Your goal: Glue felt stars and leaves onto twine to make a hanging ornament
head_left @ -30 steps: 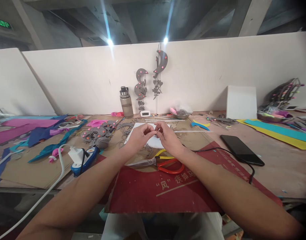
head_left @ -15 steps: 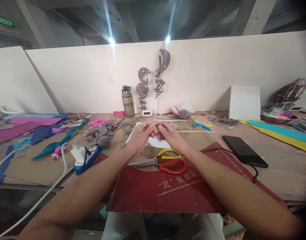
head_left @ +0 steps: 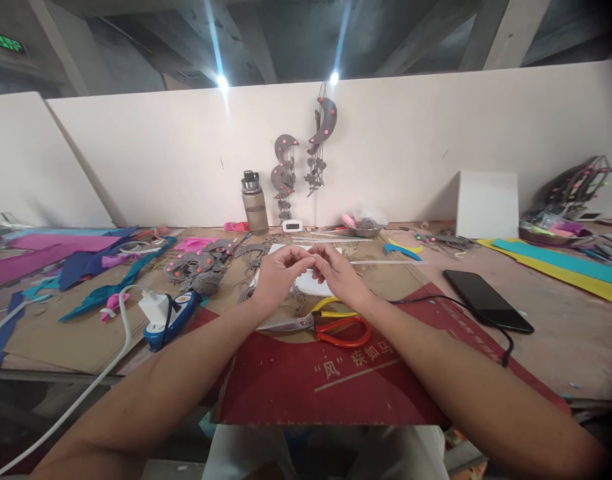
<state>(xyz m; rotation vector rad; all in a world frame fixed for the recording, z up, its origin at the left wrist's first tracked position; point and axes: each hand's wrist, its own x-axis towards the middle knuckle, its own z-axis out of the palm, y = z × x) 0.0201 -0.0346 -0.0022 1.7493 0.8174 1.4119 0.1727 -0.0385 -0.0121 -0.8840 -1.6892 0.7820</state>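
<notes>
The red cardboard sheet (head_left: 306, 387) lies bare between the forearms, open as far as the red-handled steel scissors (head_left: 319, 325), which lie just on the near side of the left hand (head_left: 277, 275) and right hand (head_left: 340, 275). To the left, a blue glue gun with a white plug (head_left: 167, 312) and grey felt cut-outs (head_left: 201, 267) crowd the way. To the right, a black phone (head_left: 487, 301) and its black cable (head_left: 506, 343) bound a bare stretch of wooden tabletop (head_left: 413, 279).

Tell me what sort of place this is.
Probably a handicraft workbench: grey crescent-moon ornaments with pink dots hang on the white wall, cut coloured sheets of craft material cover the wooden table, and red-handled metal scissors lie on a red printed board.
</notes>
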